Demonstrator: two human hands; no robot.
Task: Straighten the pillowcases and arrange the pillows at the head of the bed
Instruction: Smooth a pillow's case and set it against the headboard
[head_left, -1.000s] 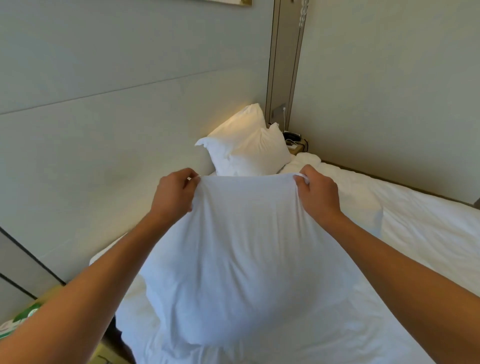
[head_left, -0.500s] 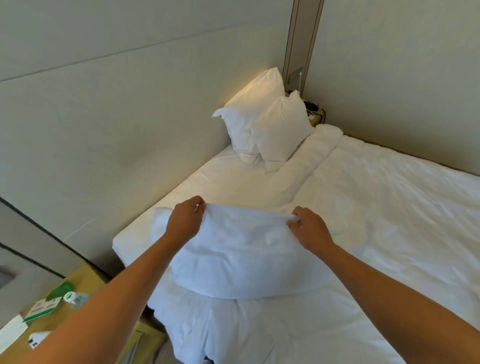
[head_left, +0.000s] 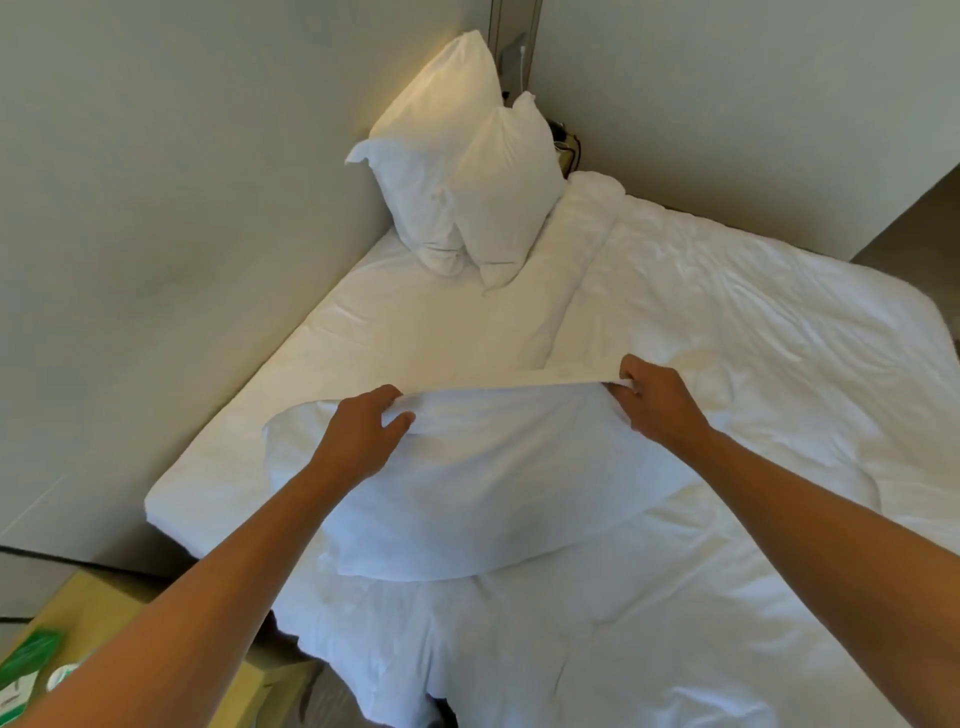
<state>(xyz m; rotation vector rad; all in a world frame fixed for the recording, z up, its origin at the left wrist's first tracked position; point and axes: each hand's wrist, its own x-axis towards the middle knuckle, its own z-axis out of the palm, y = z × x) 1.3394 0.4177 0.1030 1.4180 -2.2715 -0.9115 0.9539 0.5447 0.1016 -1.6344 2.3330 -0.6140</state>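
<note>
A white pillow (head_left: 483, 493) in its pillowcase lies flat on the bed (head_left: 753, 597) in front of me. My left hand (head_left: 363, 436) grips the far open edge of the pillowcase near its left end. My right hand (head_left: 654, 400) pinches the same edge at its right end, and the hem is stretched taut between them. Two more white pillows stand upright at the head of the bed, a larger one (head_left: 421, 150) against the headboard wall and a smaller one (head_left: 506, 192) leaning in front of it.
A rumpled white duvet (head_left: 727, 291) covers the right side of the bed. The padded wall (head_left: 182, 208) runs along the left. A wooden bedside table (head_left: 98, 618) with green packets (head_left: 31, 660) stands at lower left. A second small table with cables (head_left: 563, 148) sits behind the pillows.
The pillow came down from being held up in the air onto the bed. My hands have since spread apart along the hem and pulled it taut.
</note>
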